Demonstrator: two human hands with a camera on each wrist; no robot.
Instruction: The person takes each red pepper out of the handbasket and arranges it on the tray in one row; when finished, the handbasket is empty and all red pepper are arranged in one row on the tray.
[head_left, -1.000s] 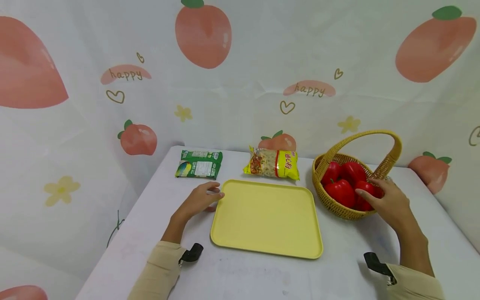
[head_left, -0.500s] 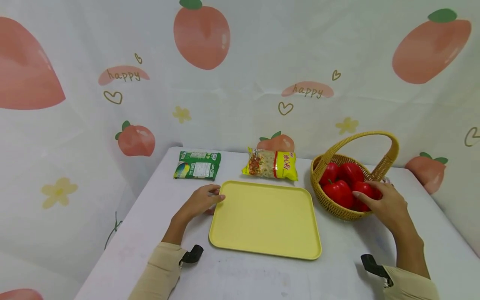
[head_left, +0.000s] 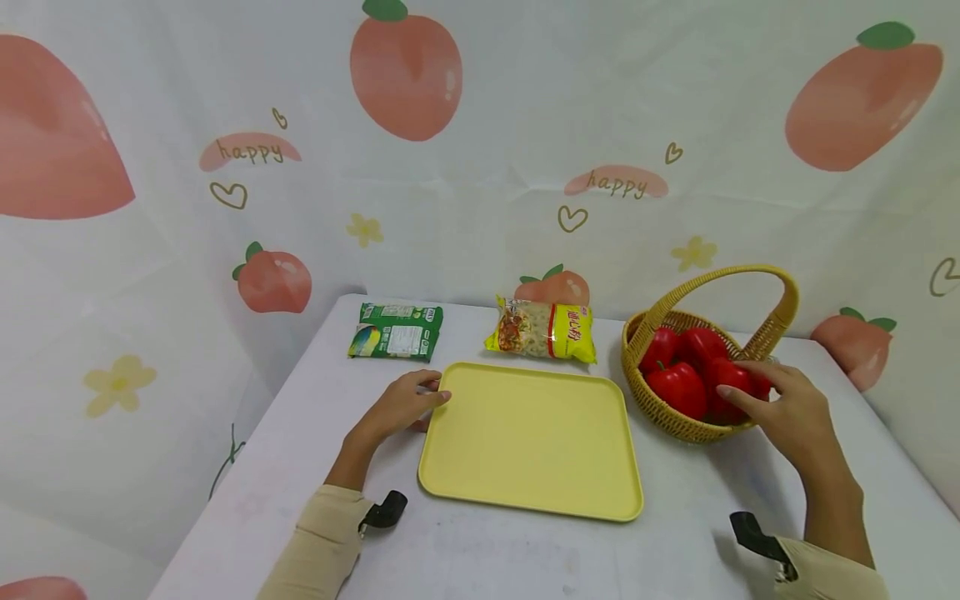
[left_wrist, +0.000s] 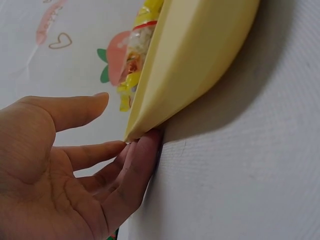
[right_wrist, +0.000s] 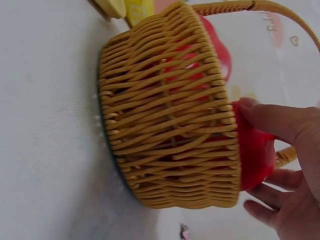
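Note:
In the head view my left hand (head_left: 402, 406) is at the left edge of a pale yellow tray (head_left: 530, 442). The left wrist view has its fingertips touching the tray's rim from the side and below, while the thumb stands apart from it. My right hand (head_left: 793, 414) grips a red bell pepper (head_left: 729, 386) at the right side of a wicker basket (head_left: 678, 422). Its thumb presses one side of that pepper and the fingers reach round the other, as the right wrist view shows. Several more red bell peppers (head_left: 678, 389) sit in the basket; its wall partly hides them.
Behind the tray lie a green packet (head_left: 397, 331) at the left and a yellow-ended clear food bag (head_left: 542, 329). The basket's tall arched handle (head_left: 720, 273) rises over the peppers. A patterned cloth (head_left: 465, 183) hangs behind the white table (head_left: 480, 550).
My right hand has closed round the pepper from just above it and shifted slightly right. The left fingers remain at the tray's edge. The head view has tilted a little.

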